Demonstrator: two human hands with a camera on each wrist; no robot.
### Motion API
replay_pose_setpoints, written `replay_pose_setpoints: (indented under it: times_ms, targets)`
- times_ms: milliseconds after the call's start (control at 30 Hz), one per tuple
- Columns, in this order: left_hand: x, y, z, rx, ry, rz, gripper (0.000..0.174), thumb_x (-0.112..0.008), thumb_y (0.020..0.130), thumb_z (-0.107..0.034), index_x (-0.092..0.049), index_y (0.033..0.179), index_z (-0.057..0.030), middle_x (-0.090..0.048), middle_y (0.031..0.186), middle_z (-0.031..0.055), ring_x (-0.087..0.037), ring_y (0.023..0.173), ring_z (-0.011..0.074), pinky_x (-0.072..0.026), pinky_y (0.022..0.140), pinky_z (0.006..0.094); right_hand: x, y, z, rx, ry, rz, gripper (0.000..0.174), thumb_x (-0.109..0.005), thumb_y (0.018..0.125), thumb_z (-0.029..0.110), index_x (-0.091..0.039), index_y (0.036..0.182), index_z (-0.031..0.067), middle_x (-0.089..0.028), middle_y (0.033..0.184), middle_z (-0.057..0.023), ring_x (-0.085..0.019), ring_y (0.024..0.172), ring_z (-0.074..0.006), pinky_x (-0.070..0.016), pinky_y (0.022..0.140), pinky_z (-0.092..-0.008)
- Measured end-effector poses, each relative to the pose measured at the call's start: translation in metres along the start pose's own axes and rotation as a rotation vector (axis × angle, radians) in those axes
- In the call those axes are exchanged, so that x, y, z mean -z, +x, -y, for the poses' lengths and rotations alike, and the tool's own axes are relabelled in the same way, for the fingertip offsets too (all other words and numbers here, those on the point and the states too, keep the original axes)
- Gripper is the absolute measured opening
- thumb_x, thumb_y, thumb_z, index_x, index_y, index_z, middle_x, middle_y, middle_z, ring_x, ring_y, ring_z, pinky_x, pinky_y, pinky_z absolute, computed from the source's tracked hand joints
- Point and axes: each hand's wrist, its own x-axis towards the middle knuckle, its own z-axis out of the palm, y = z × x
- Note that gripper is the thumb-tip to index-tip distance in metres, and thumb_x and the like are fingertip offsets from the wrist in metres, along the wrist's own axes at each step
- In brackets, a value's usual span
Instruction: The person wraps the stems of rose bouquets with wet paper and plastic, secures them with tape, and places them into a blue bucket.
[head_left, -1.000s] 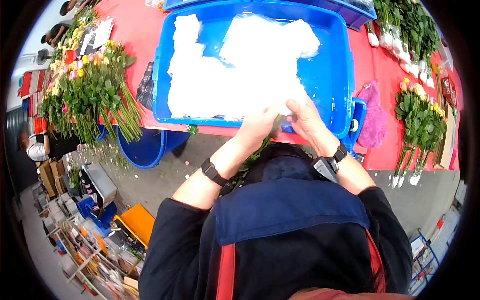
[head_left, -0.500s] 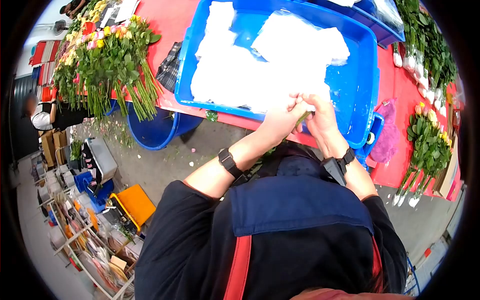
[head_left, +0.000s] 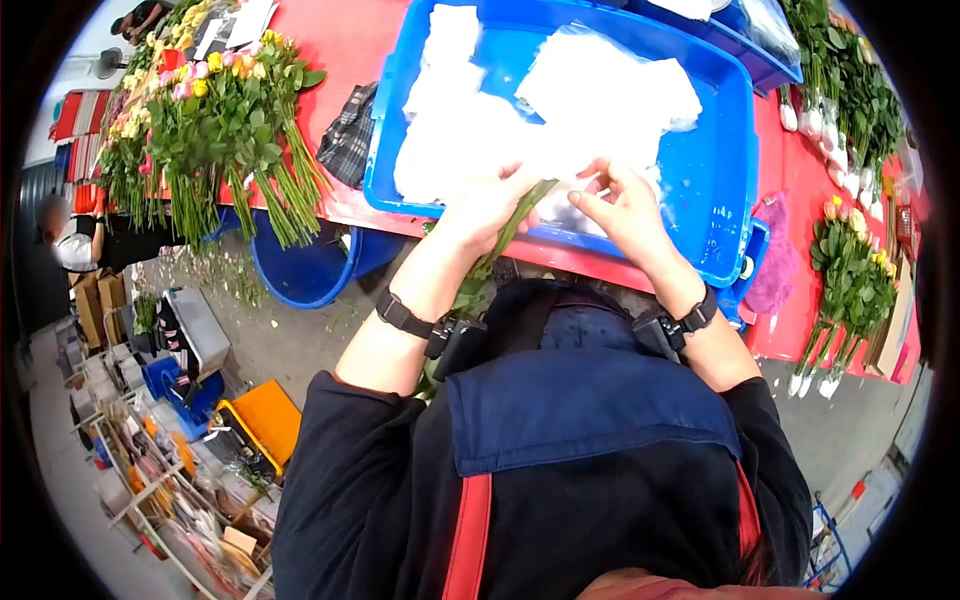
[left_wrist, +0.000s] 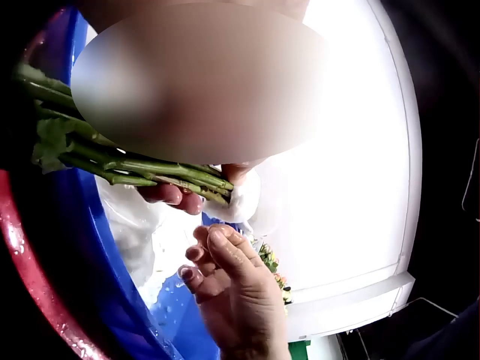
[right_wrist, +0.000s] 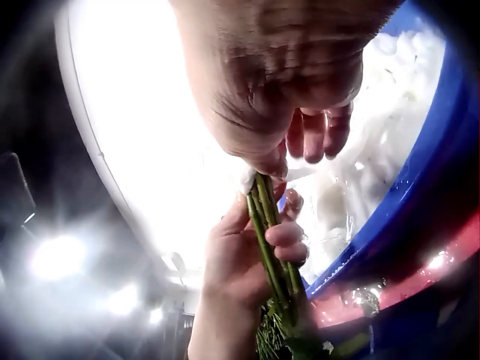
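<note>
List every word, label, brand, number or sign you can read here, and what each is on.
None can be read.
White paper sheets on the red-covered table: any print is too small.
Pale marks inside the blue plastic tray: too blurred to tell lettering from droplets.
Black wrist-worn box on the left arm: no legible marking.
</note>
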Motion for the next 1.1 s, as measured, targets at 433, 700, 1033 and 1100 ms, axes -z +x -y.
replay_pose_setpoints:
  times_ms: [433,700,1033,1100]
  targets:
    - [0.05,-0.023,-0.009,-0.084,0.18,-0.136,0.03,-0.059,0.096,-0.028,-0.064,0.1,0.0012,-0.064,0.075,0.0058,-0.055,0.055,0.0097,-0.0433,0.048,0.0223,-0.05,0.021,0.046,0.71,-0.632,-0.038,0.018,-0.072,0.08,0.014,-0.065,0.093,0.0039,-0.063,0.087,-0.0102,-0.062,0.07,-0.0228,-0.0505,0.066,-0.0308]
    - [0.12,-0.034,-0.027,-0.089,0.231,-0.186,0.024,-0.061,0.093,-0.022,-0.065,0.094,0.0015,-0.067,0.081,0.005,-0.054,0.055,0.008,-0.0422,0.048,0.0212,-0.087,0.081,0.04,0.17,-0.196,-0.206,0.024,-0.074,0.078,0.024,-0.065,0.085,0.0021,-0.064,0.078,-0.0139,-0.063,0.071,-0.0209,-0.0499,0.067,-0.0297]
    - [0.168,-0.039,-0.026,-0.103,0.089,-0.183,0.025,-0.059,0.094,-0.022,-0.062,0.099,0.0018,-0.066,0.082,0.0058,-0.056,0.057,0.0093,-0.0466,0.052,0.0227,-0.143,0.07,0.015,0.238,-0.843,-0.014,0.026,-0.063,0.079,0.026,-0.065,0.085,0.0006,-0.066,0.083,-0.02,-0.065,0.079,-0.0345,-0.051,0.071,-0.0438]
    - [0.169,-0.043,-0.025,-0.103,0.064,-0.141,0.025,-0.06,0.094,-0.023,-0.062,0.098,0.0018,-0.065,0.082,0.0066,-0.057,0.058,0.0102,-0.0466,0.052,0.0233,-0.136,0.061,0.031,0.161,-0.693,-0.022,0.022,-0.061,0.077,0.02,-0.066,0.086,0.0004,-0.066,0.082,-0.0185,-0.065,0.078,-0.0301,-0.0511,0.071,-0.0408]
